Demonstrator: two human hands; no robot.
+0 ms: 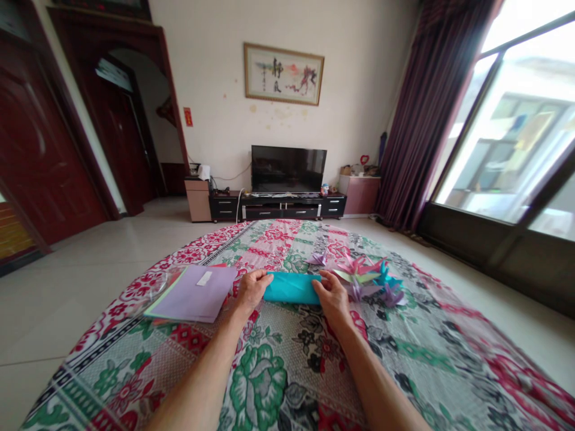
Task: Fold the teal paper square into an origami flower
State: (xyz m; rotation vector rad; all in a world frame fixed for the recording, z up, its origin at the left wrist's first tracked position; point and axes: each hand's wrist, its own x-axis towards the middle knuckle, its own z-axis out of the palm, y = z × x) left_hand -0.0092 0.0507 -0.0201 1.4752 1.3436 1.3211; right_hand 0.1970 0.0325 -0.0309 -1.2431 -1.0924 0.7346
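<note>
A bright blue sheet of paper [291, 288], folded into a wide strip with faint crease lines, is stretched between my two hands just above or on the cloth. My left hand [252, 290] pinches its left end, thumb on top. At the other end my right hand [333, 293] grips the paper between thumb and fingers. To the right of that hand lie several folded paper cranes in pink, green, blue and purple, among them a purple crane [393, 296]. Left of my left hand is a stack of coloured paper [195, 296] with a purple sheet uppermost.
A flowered cloth [258, 383] covers the round table. On the purple sheet rests a small white slip [205, 279]. Clear plastic wrapping [155, 286] sits by the stack. Beyond the table stand a television [288, 169] and a low cabinet [265, 212].
</note>
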